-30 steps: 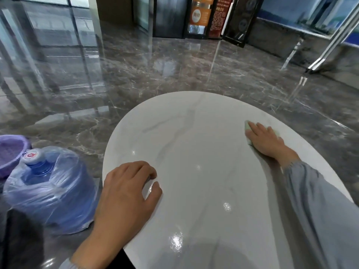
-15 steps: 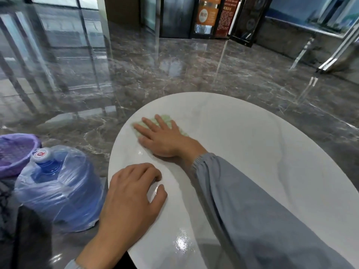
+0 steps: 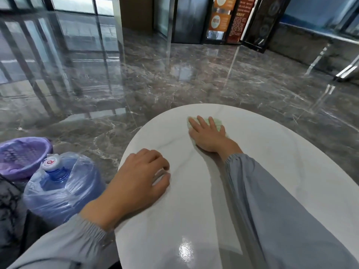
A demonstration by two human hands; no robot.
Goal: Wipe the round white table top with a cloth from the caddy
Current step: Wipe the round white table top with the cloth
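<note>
The round white table top (image 3: 281, 171) with faint grey veins fills the lower right of the head view. A pale green cloth (image 3: 218, 123) lies flat on its far part, mostly covered by my right hand (image 3: 208, 135), which presses it down with straight, spread fingers. My left hand (image 3: 136, 183) rests on the table's near left edge, fingers loosely curled and holding nothing. Both arms wear grey-blue sleeves.
A blue water jug (image 3: 58, 185) wrapped in clear plastic stands on the floor left of the table. A purple basket (image 3: 21, 156) sits behind it. Glossy dark marble floor (image 3: 174, 74) surrounds the table; doors and signs stand at the far wall.
My right hand swept the cloth from the table's right side to the far left, then back toward the far middle. My left hand stayed on the near left edge.
</note>
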